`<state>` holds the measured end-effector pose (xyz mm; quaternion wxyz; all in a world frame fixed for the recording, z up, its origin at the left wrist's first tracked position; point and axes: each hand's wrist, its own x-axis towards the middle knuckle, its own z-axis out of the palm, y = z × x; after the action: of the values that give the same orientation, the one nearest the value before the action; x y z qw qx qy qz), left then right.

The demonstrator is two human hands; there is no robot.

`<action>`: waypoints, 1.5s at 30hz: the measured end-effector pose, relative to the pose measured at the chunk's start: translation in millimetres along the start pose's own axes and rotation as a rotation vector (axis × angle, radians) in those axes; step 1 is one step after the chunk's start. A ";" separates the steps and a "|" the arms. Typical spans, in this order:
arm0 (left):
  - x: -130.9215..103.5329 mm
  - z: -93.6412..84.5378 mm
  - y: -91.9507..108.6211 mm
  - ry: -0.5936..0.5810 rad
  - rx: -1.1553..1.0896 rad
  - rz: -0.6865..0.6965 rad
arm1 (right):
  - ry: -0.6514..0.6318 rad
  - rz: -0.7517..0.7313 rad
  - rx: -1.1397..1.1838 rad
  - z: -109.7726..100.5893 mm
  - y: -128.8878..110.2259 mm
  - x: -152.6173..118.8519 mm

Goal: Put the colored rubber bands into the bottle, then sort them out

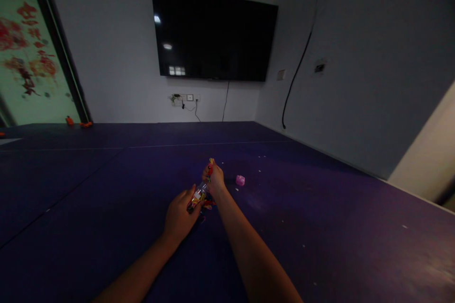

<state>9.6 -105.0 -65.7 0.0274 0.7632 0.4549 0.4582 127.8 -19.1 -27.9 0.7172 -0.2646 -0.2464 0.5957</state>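
My left hand (178, 218) is closed round a small clear plastic bottle (198, 194), which lies tilted with its mouth toward my right hand. Yellow and other coloured elastic bands show through its wall. Pinched in my right hand (216, 181), just past the mouth, is a bunch of elastic bands (210, 169) in red, yellow and other colours. Beneath the two hands a small pile of loose bands (209, 205) lies on the purple floor mat (142, 175), partly hidden by my fingers. A small pink piece (240, 180), perhaps the bottle's cap, sits right of my right hand.
Small white scraps dot the mat around the pink piece. A large television (216, 33) hangs on the far wall above sockets (190, 97) and cables. One black cable (298, 68) runs down the right wall. Orange objects (86, 124) lie by the door frame at left.
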 end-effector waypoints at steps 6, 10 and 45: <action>-0.4 0.7 -2.2 0.007 -0.009 -0.001 | -0.021 0.011 0.050 4.5 -4.2 -3.8; 0.0 0.7 -2.4 0.012 -0.004 0.002 | -0.086 0.043 0.042 4.0 -4.0 -6.5; -1.0 1.4 -6.9 0.004 0.095 -0.003 | -0.112 0.132 0.259 4.6 7.4 -11.6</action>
<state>5.8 -101.2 -70.3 -0.0092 0.7620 0.4773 0.4374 117.4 -29.0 -30.0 0.6896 -0.1519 -0.1893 0.6823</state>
